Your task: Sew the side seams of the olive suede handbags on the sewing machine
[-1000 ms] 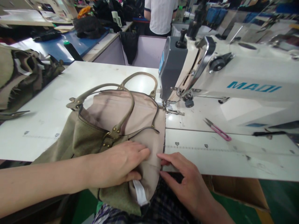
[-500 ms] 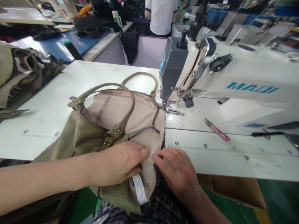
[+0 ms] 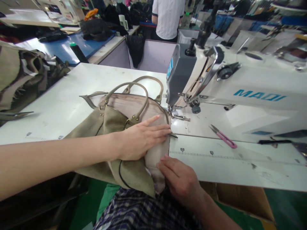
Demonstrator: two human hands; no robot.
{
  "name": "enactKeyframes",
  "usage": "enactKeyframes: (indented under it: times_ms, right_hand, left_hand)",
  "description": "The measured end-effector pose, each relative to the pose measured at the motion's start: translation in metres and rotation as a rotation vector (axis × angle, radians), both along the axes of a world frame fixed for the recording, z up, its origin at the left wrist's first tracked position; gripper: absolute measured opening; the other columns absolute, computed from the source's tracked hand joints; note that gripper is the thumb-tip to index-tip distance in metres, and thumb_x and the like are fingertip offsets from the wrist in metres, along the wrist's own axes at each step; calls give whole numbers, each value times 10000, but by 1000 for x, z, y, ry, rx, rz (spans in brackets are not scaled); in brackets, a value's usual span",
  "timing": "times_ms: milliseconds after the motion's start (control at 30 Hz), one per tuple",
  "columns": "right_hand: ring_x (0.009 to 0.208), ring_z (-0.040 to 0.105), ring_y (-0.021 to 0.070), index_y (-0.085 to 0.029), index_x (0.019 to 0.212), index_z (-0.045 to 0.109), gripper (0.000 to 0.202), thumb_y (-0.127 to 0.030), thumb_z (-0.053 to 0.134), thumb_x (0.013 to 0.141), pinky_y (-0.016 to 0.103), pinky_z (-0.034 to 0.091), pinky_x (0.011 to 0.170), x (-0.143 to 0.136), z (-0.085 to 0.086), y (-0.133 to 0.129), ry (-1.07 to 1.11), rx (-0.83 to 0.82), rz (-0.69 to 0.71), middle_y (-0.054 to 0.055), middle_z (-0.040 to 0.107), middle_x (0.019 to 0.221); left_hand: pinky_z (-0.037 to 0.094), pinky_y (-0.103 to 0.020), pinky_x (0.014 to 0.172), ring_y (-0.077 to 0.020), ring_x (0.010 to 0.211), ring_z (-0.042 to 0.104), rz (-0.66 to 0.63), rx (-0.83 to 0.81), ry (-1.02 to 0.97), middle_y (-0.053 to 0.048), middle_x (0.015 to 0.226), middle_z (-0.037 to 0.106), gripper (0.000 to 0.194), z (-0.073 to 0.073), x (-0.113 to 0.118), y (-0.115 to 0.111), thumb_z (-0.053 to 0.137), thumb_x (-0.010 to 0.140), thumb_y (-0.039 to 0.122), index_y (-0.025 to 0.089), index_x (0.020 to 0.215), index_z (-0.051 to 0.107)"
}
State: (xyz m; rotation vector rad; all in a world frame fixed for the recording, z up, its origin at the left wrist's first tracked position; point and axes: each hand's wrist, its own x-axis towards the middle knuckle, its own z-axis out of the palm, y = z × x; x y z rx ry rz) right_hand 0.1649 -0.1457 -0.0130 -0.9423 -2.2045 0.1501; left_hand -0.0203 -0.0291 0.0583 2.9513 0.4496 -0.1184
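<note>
An olive handbag [image 3: 92,124] with two handles lies on the white sewing table, its pale pink lining [image 3: 157,153] showing. The lining's far right edge reaches the presser foot of the sewing machine [image 3: 259,80]. Flat on the lining, fingers stretched toward the right edge, rests my left hand [image 3: 141,137]. My right hand [image 3: 181,177] pinches the lining's near right edge between thumb and fingers, close to the table's front edge. The near part of the bag hangs over my lap.
Pink-handled thread snips [image 3: 224,137] lie right of the presser foot. More olive bag pieces [image 3: 31,73] are piled at the left, with a metal tool [image 3: 16,113] beside them. A cardboard box [image 3: 244,198] stands under the table. A person in a white shirt [image 3: 168,19] is at the back.
My left hand has slid forward and right over the lining, and its fingers have straightened. The bag has shifted, with its handles farther right. The white label near my hands no longer shows.
</note>
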Motion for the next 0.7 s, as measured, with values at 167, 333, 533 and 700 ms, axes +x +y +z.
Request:
enactKeyframes:
  times_ms: [167, 333, 533, 700]
  right_hand:
    - [948, 704, 215, -92, 1038, 670, 310, -53, 375, 953, 323, 582, 925, 1, 0, 1, 11, -40, 29, 124, 737, 940]
    - [968, 696, 230, -34, 1039, 674, 301, -74, 383, 974, 336, 559, 967, 2, -2, 3, 16, -70, 105, 139, 735, 938]
    - [971, 689, 239, 5, 1026, 684, 363, -58, 329, 979, 336, 553, 972, 3, -2, 4, -12, -6, 119, 154, 735, 954]
    - [1091, 638, 267, 16, 1123, 657, 365, -69, 354, 938, 357, 537, 993, 4, 5, -6, -97, -116, 107, 186, 702, 1072]
  left_hand:
    - [435, -430, 1013, -269, 978, 645, 160, 61, 87, -118, 989, 678, 159, -6, -18, 14, 561, 874, 272, 141, 955, 599]
    - [433, -276, 504, -204, 534, 597, 434, 151, 170, -10, 583, 571, 254, -6, -18, 16, 412, 972, 282, 112, 1116, 535]
    - [528, -333, 729, -237, 987, 665, 317, 316, 111, -103, 1273, 599, 700, -15, -1, 16, 386, 924, 49, 340, 1523, 170]
    - [267, -407, 1181, -209, 1376, 404, -135, 34, 28, -30, 1455, 495, 478, -16, -8, 30, 393, 962, 119, 252, 1414, 473]
